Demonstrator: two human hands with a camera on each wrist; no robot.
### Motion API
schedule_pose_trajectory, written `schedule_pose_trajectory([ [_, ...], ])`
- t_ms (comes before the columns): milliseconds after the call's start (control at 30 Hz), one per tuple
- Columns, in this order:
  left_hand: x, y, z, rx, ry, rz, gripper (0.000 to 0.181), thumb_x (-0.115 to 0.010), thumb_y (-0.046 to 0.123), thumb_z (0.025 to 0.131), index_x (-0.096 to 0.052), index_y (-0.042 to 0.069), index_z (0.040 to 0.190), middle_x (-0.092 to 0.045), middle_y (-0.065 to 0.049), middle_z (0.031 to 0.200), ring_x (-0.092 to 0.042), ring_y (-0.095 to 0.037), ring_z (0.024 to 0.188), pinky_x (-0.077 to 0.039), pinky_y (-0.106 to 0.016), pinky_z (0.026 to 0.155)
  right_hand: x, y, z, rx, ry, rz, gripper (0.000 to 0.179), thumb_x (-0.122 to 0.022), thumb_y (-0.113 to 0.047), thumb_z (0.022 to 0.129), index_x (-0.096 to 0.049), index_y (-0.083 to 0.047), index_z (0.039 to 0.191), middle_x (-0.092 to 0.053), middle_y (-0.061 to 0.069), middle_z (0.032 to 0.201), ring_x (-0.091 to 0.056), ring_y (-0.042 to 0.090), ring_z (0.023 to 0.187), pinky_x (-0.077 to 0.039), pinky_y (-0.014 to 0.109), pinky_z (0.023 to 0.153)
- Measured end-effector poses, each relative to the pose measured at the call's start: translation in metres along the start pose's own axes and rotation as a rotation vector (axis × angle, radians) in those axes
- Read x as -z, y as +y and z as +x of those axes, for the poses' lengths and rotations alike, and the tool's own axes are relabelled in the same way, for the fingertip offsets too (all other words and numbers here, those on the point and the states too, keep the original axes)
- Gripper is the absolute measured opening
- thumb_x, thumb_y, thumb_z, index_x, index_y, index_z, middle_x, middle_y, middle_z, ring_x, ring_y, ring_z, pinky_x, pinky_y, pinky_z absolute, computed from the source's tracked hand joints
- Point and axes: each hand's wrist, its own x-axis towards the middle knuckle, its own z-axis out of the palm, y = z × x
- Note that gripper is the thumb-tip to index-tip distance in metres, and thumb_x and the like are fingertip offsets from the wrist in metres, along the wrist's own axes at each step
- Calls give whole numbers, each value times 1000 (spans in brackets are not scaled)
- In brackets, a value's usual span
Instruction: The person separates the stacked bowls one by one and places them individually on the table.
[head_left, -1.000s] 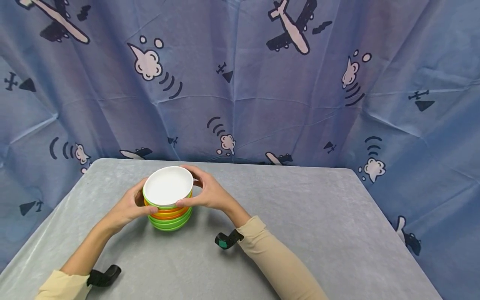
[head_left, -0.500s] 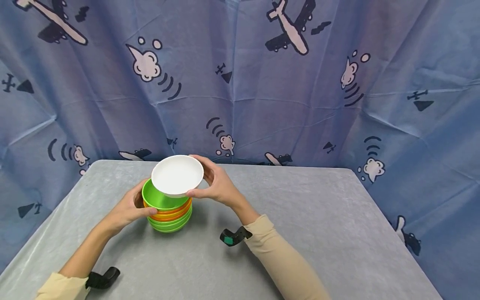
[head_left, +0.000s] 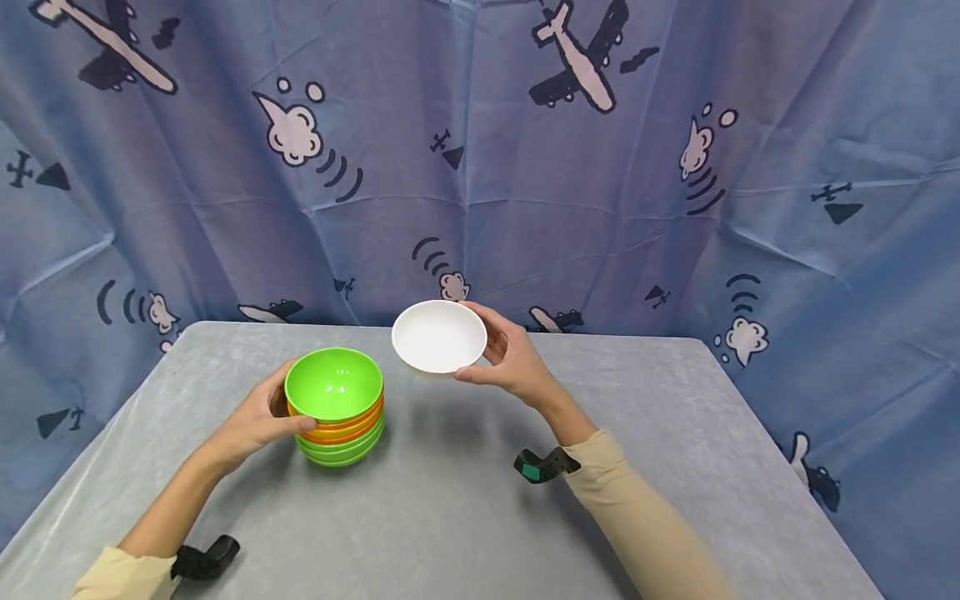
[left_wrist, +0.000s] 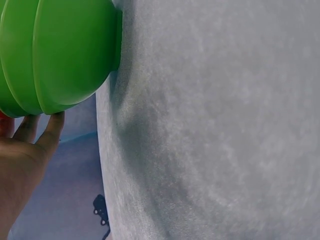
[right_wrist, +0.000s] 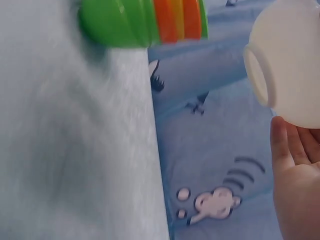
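A stack of green, orange and yellow bowls (head_left: 333, 385) stands on the left half of the table, a green bowl on top. My left hand (head_left: 262, 410) grips the stack from its left side, thumb at the front below the top rim. In the left wrist view, fingers (left_wrist: 54, 131) touch the side of the green bowls (left_wrist: 75, 55). To the right of the stack, my right hand (head_left: 510, 358) holds a white bowl (head_left: 439, 337) above the table by its right side. Its footed underside shows in the right wrist view, with the right fingers (right_wrist: 295, 142) against the bowl.
A grey cloth-covered table (head_left: 600, 433) spreads out under both arms. Behind its far edge hangs a blue curtain (head_left: 465, 167) with printed planes and clouds. A black wrist strap (head_left: 206, 557) sits on the left arm, another black strap (head_left: 546, 465) on the right.
The right hand has lifted the white bowl off the top of the stack and carried it to the right, uncovering the green bowl. The left hand has stayed on the stack.
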Motion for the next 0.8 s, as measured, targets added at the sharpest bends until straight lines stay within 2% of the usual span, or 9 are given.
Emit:
schedule_pose_trajectory([
  [233, 1, 0, -1, 2, 1, 4, 77, -72, 1, 89, -31, -3, 154, -50, -7, 140, -52, -15, 123, -45, -23, 98, 30, 8, -19, -81, 55, -68, 91, -90, -5, 75, -43, -4, 153, -45, 14, 149, -47, 32, 133, -45, 38, 103],
  [400, 0, -1, -1, -4, -1, -1, 77, -72, 1, 89, -31, -2, 154, -50, -7, 141, -52, -15, 123, -44, -23, 98, 50, 13, -31, -134, 93, -84, 91, -89, 0, 75, -42, -3, 153, -42, 14, 151, -43, 31, 136, -44, 37, 104],
  [667, -1, -1, -1, -2, 2, 4, 77, -72, 2, 89, -31, -2, 154, -50, -7, 140, -52, -14, 123, -44, -23, 98, 76, 25, -45, -229, 157, -116, 87, -85, 6, 78, -41, -1, 153, -16, 10, 166, -22, 24, 149, -33, 35, 112],
  [800, -1, 0, 0, 1, 3, 8, 78, -72, 2, 89, -30, -2, 154, -50, -8, 141, -51, -13, 124, -44, -22, 98, 82, 32, -45, -255, 169, -117, 86, -83, 7, 79, -41, -1, 153, -15, 8, 167, -21, 24, 150, -29, 38, 114],
])
